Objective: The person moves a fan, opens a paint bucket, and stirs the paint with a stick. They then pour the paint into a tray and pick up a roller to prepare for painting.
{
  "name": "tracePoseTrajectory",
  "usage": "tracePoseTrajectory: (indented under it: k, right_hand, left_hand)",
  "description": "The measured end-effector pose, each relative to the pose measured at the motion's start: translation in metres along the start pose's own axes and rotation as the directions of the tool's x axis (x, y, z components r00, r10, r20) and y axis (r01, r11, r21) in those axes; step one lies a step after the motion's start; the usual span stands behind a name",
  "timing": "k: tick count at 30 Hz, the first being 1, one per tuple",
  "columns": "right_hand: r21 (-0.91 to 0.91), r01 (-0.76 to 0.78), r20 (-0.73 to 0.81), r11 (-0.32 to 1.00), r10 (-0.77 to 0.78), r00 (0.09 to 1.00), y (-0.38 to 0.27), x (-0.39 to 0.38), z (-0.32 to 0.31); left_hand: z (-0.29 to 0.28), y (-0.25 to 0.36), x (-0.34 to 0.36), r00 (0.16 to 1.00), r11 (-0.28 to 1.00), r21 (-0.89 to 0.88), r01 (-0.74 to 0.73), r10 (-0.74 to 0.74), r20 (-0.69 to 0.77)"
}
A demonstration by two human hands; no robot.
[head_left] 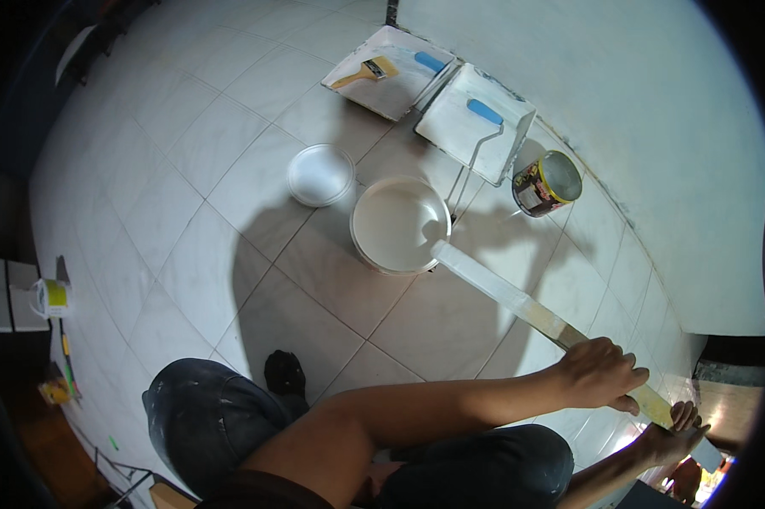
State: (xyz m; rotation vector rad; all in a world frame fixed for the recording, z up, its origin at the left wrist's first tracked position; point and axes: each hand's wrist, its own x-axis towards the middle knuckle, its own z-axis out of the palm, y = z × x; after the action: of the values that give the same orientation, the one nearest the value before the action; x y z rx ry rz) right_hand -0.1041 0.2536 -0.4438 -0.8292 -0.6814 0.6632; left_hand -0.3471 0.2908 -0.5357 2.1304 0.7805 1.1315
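Note:
A long wooden stick (pixel 548 325), its far half coated in white paint, slants from my hands toward a round bucket (pixel 358 246) of white paint on the floor. The stick's white tip rests at or just above the bucket's right rim; I cannot tell if it touches. My left hand (pixel 601 373) is closed around the stick partway along it, fingers wrapped over. Nearer the stick's lower-right end, my right hand (pixel 675 435) is closed on it too. A round white lid (pixel 321 175) lies left of the bucket.
Two paint trays (pixel 484 140) stand along the wall; one bears a flat paintbrush (pixel 367 73), and both have blue-handled rollers (pixel 485 111). Right of them is an open paint tin (pixel 560 176). A small white tub (pixel 51 299) stands far left. My knees (pixel 200 407) flank the lower view.

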Motion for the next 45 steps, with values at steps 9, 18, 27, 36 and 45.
tracePoseTrajectory:
  k: [9,18,27,36,45]
  right_hand:
    - [-0.023,0.155,-0.088,0.988,-0.156,0.984,-0.005,-0.014,0.006]
    - [-0.161,-0.132,-0.268,0.978,0.086,0.96,0.079,-0.036,-0.028]
    - [0.051,-0.503,-0.446,0.863,0.47,0.762,0.187,-0.081,-0.106]
    - [0.127,-0.612,-0.439,0.78,0.598,0.671,0.247,-0.126,-0.121]
    - [-0.141,-0.51,-0.472,0.849,0.395,0.788,0.167,-0.09,-0.125]
  left_hand:
    - [-0.003,0.01,0.006,0.999,0.999,-0.021,-0.049,0.048,-0.021]
    - [-0.011,-0.048,-0.011,0.986,0.994,0.099,0.05,-0.065,0.155]
    - [-0.001,-0.106,-0.036,0.888,0.973,0.215,0.079,-0.167,0.429]
    - [-0.007,-0.14,-0.062,0.768,0.927,0.29,0.237,-0.362,0.528]
    - [0.019,-0.111,-0.043,0.876,0.981,0.129,0.149,-0.191,0.444]
